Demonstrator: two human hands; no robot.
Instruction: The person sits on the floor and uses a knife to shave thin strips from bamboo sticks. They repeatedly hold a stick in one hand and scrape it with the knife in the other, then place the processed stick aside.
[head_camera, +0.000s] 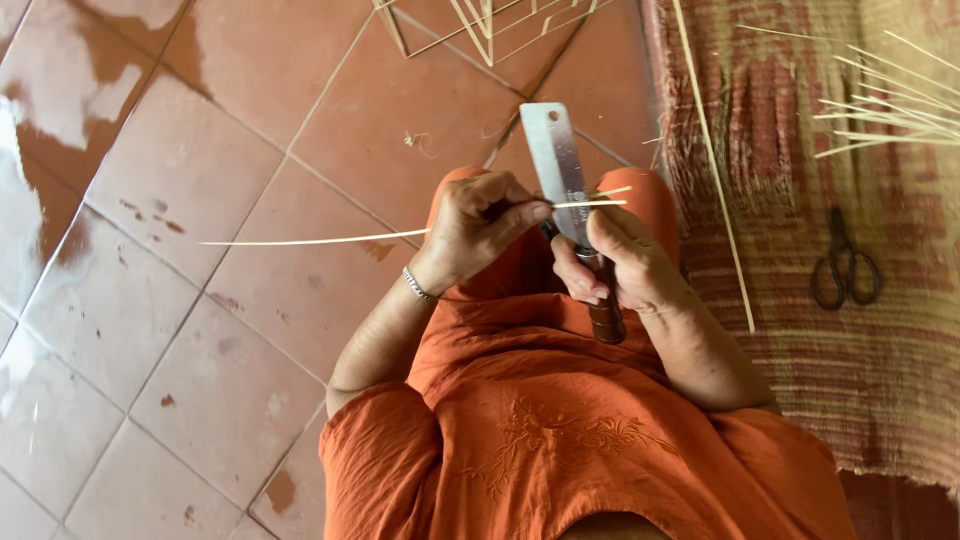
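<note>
The left hand (475, 228) pinches a thin bamboo strip (320, 240) lying across the knife (560, 175), whose handle the right hand (620, 262) grips over the knees. A slip could likely nick fingers or snap the strip.

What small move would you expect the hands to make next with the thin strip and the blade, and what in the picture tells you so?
Probably the left hand draws the thin bamboo strip sideways across the knife blade. The strip already lies across the blade, pinched beside it by the left hand, while the right hand grips the wooden handle, blade pointing away. Most of the strip trails out to the left.
</note>
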